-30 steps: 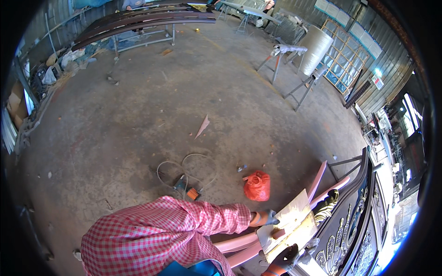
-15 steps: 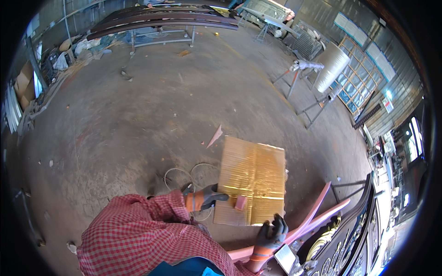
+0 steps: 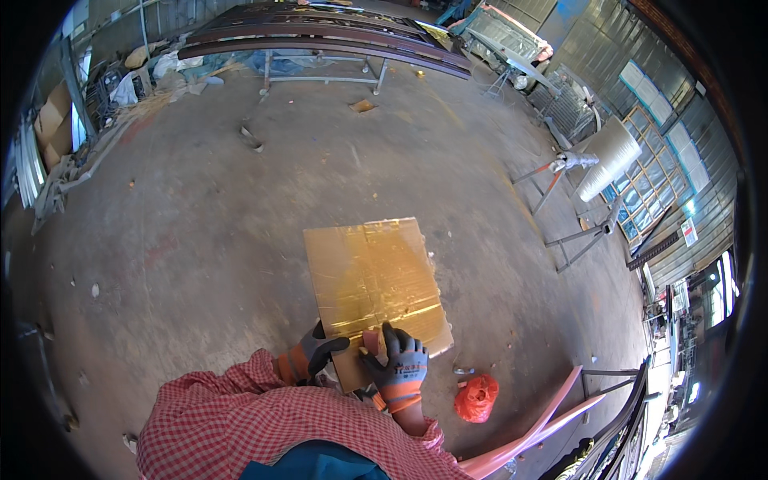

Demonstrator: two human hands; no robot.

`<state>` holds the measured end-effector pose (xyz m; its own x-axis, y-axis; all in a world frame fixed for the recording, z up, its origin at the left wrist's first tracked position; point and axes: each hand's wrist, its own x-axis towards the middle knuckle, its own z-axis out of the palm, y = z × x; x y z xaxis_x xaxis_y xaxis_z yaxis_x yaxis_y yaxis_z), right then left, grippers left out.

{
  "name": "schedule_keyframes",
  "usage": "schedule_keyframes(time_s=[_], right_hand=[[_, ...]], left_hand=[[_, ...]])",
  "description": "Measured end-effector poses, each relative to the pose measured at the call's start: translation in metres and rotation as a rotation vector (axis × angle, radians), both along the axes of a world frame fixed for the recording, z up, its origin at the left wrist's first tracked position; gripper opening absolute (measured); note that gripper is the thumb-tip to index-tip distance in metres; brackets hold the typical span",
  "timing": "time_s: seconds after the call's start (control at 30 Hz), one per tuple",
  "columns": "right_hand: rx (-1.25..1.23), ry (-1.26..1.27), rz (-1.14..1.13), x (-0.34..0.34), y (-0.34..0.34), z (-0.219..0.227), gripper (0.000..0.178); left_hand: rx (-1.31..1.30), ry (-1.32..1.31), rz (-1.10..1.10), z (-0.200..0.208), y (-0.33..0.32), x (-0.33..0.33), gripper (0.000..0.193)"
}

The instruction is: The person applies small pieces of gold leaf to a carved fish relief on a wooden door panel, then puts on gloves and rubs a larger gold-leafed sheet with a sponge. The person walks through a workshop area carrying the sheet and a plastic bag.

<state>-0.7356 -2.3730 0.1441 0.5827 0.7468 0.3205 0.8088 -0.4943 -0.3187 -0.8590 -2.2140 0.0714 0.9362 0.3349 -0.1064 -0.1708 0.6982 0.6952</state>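
A flat cardboard sheet [image 3: 344, 264], smeared with shiny gold over much of its face, is held out in front of me. My left hand [image 3: 316, 352], in a grey and orange work glove, grips its lower left edge, the thumb on top. Over the lower part of the sheet is my right hand [image 3: 402, 366], gloved alike. Its thumb and forefinger close on a small reddish-brown block [image 3: 371, 342] at the sheet's surface. The far side of the sheet and the fingers beneath it are hidden.
A red plastic bag [image 3: 478, 398] sits on the floor to the right. Beyond it are pink curved strips [image 3: 552, 416] and dark ornate panels [image 3: 624, 424]. Metal stands [image 3: 580, 240] and a wrapped roll [image 3: 612, 158] occupy the right; a rack with dark panels [image 3: 320, 40] stands far off.
The cardboard sheet has shifted left in view and turned slightly. My right hand has left the sheet's lower right corner for the block. The red bag has come into sight.
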Motion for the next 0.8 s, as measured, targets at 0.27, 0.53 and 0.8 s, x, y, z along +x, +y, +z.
schedule_keyframes(time_s=[0.27,0.53,0.8], right_hand=[[-0.114,-0.029,0.135,0.051,0.139,-0.019,0.053],[0.205,0.029,0.232,0.185,0.318,-0.051,0.052],[0.623,1.280,0.311,0.372,0.437,-0.023,0.026]], left_hand=[[0.090,0.135,0.263,0.000,0.097,0.037,0.060],[0.086,0.155,0.459,-0.047,0.266,0.136,0.057],[0.033,0.244,0.540,-0.033,0.437,0.223,0.062]])
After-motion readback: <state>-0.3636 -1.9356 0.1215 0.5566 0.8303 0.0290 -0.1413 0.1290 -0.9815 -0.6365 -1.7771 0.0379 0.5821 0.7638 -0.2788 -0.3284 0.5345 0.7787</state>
